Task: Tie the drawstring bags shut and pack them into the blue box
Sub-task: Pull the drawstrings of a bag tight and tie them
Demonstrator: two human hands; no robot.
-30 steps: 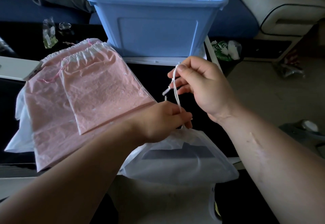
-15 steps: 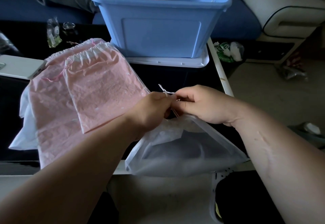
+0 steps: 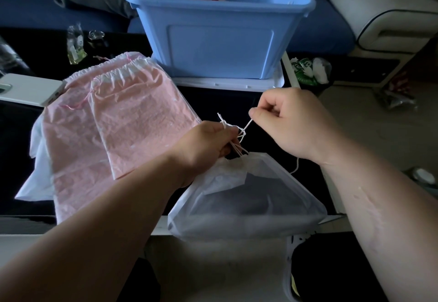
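Nearest, a white bag [image 3: 248,197] lies at the near edge of the dark desk [image 3: 225,105], its bottom hanging over the edge. Something dark shows through its thin cloth. Its mouth is gathered and points away from the person.

Just above the mouth the left hand [image 3: 203,145] grips the white cord [image 3: 239,133]. Its fingers [image 3: 231,139] are curled round several strands, and a knotted tail sticks up past the knuckles. The right hand [image 3: 291,124], just to the right and a little higher, pinches one strand between thumb and fingers [image 3: 258,114], the others curled toward the palm. That strand runs taut down to the tangle by the left hand. A loose bit of cord hangs below the right wrist.

To the left, two pink bags [image 3: 132,117] lie flat, the smaller on the larger, with puckered mouths pointing away and something white [image 3: 35,178] under them.

Farther back the blue box [image 3: 220,46] stands open on a pale lid [image 3: 225,85], with a few coloured things inside. Left of it a small packet [image 3: 74,43] sits on the desk. Right of it, past the desk, lies green and white rubbish [image 3: 308,69].
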